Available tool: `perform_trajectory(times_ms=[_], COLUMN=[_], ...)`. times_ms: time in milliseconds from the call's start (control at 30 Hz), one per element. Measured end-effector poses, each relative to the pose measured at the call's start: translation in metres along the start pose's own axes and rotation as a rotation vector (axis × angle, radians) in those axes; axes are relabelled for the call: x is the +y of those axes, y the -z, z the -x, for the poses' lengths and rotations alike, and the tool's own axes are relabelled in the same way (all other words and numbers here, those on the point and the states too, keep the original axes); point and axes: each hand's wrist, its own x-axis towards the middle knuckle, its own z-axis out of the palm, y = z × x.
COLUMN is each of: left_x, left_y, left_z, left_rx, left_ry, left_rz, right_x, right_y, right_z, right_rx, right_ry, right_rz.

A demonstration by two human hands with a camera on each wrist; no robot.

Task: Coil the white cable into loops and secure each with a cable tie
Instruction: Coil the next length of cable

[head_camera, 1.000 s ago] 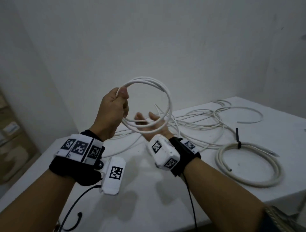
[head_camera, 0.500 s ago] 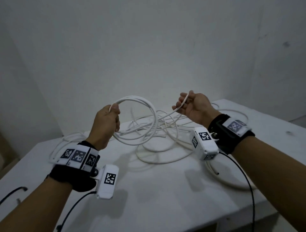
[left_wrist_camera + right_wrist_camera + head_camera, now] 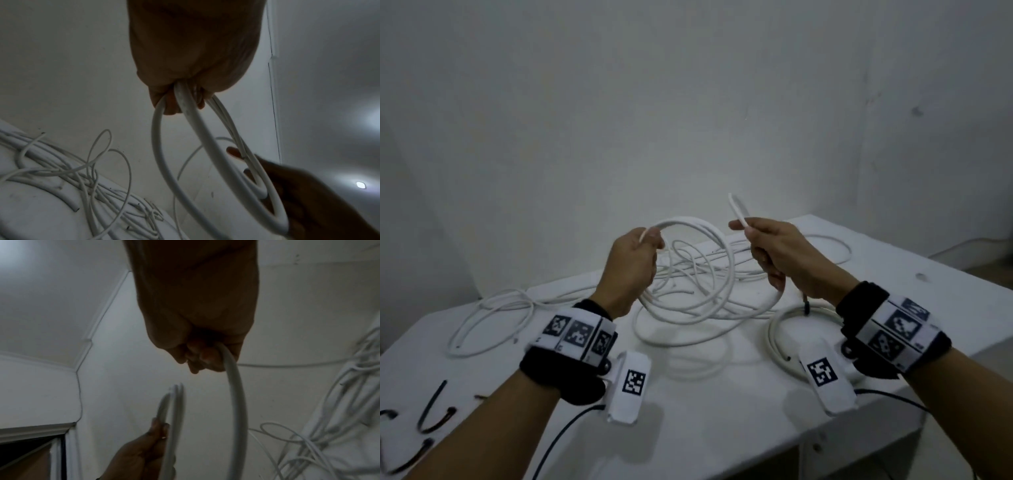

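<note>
Now my left hand (image 3: 631, 270) clamps the springy white cable (image 3: 709, 274) loops while my right hand (image 3: 777, 253) pinches its stiff free end beside them.

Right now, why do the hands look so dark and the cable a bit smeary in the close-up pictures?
Left wrist view: the left hand is a dark shape against the brighter wall, so little detail shows. Right wrist view: the right hand is just as shadowy, and the white cable looks soft and smeared. Head view: dim all over, with faint cable shadows on the table.
</note>
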Motion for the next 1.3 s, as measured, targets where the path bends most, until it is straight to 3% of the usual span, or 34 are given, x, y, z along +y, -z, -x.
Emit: perform_trajectory(times_ms=[167, 300, 433, 567, 733, 967, 1067, 1167, 1300], left_x=[-0.002, 0.011, 0.020, 0.026, 0.027, 0.032, 0.034, 0.042, 0.047], left_y=[-0.021, -0.036, -0.040, -0.044, -0.044, -0.044, -0.038, -0.037, -0.027], left_z=[0.013, 0.022, 0.028, 0.036, 0.034, 0.022, 0.021, 0.020, 0.014], left_rx=[-0.092, -0.134, -0.108, -0.101, -0.036, 0.217, 0.260, 0.059, 0.179], left_ry=[-0.074, -0.214, -0.353, -0.396, -0.545, -0.750, -0.727, -0.450, -0.312], left_rz=[-0.118, -0.234, -0.336, -0.313, -0.462, -0.746, -0.833, -0.542, -0.345], right_x=[-0.036, -0.033, -0.019, -0.020, -0.026, -0.027, -0.026, -0.026, -0.013], right_y=[0.008, 0.004, 0.003, 0.002, -0.001, -0.009, -0.008, -0.013, -0.020], right_z=[0.005, 0.005, 0.010, 0.016, 0.014, 0.006, 0.000, -0.009, -0.015], right_rx=[-0.018, -0.079, -0.052, -0.033, -0.082, 0.006, 0.028, 0.129, 0.171], right_ry=[0.125, 0.195, 0.249, 0.302, 0.369, 0.355, 0.388, 0.451, 0.324], right_rz=[0.505, 0.817, 0.780, 0.863, 0.884, 0.540, 0.569, 0.485, 0.066])
